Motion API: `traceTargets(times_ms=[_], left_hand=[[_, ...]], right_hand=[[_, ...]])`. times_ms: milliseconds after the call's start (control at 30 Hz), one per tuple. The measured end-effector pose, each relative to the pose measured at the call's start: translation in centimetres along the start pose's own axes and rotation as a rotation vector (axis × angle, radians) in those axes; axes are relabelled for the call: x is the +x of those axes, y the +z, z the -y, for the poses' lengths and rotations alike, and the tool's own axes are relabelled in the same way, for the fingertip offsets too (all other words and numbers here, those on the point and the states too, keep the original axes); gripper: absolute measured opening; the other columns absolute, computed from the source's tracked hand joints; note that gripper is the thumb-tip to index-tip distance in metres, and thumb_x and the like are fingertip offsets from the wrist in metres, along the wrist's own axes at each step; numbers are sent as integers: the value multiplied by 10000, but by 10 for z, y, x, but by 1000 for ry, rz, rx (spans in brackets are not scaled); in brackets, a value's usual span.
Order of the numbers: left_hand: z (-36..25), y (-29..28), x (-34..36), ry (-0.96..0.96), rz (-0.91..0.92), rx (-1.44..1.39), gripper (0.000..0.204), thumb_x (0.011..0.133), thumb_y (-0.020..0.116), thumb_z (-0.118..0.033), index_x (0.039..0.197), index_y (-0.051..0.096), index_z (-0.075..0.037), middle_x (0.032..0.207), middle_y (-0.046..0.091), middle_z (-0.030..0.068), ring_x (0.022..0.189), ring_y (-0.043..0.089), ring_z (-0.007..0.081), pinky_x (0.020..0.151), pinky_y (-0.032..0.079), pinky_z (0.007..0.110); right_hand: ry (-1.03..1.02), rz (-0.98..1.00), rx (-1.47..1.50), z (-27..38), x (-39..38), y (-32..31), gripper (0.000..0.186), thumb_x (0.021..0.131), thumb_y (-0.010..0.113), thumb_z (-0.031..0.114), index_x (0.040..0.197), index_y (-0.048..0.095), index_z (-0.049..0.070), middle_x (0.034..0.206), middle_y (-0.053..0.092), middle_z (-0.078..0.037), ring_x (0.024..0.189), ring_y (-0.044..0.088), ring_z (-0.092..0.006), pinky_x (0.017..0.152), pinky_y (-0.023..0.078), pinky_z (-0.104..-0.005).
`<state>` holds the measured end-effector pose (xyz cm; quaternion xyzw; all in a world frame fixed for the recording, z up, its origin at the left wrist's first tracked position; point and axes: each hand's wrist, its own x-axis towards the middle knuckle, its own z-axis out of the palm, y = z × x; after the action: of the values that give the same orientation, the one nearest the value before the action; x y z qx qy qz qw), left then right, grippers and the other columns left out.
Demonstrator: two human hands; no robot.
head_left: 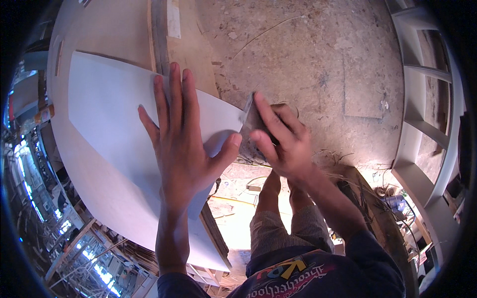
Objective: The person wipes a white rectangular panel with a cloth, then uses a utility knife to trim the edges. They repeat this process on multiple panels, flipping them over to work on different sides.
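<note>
My left hand lies on a white sheet, its fingers stretched out and spread, the thumb pointing toward the sheet's right edge. At that edge, my right hand is closed round a flat grey piece, perhaps a scraper or a sanding block; its exact kind is hard to make out. The index finger stretches along the piece, and the thumb presses from the near side. One side of the piece meets or nearly meets the sheet's edge. The palm hides part of it.
Beneath the sheet is a large pale board on the left. A wooden strip runs away at the top. On the right stands a white frame with openings. A dark wooden plank and cables lie near my legs, on the stained floor.
</note>
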<state>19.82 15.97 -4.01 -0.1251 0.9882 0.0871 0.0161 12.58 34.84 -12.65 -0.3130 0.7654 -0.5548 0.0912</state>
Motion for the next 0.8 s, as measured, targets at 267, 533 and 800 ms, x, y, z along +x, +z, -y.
traceTargets(times_ms=[267,533,800], left_hand=[[-13,-7,-12,-51,55,-14,1179,765,770,-494,1626,106,-37,1690,106,221,1556,72,450,1158,53,728],[-37,-2,-26,-260,-4,-18,1119,847,731,-499,1597,103,45,1680,110,243,1546,72,478,1130,101,759],[-36,-5,-28,-261,-1,11,1074,863,693,-512,1585,145,63,1674,117,250,1542,85,483,1097,135,789]], right_hand=[[798,-160,892,27,14,-10,614,1014,661,305,1530,444,51,914,601,0,798,584,-81,705,494,-231],[-2,123,265,26,42,-28,716,737,836,27,1399,572,92,1339,659,-136,1178,678,-268,974,547,-345],[-49,434,288,28,80,-48,705,664,713,-106,1332,617,97,1248,700,-128,1140,696,-288,969,563,-371]])
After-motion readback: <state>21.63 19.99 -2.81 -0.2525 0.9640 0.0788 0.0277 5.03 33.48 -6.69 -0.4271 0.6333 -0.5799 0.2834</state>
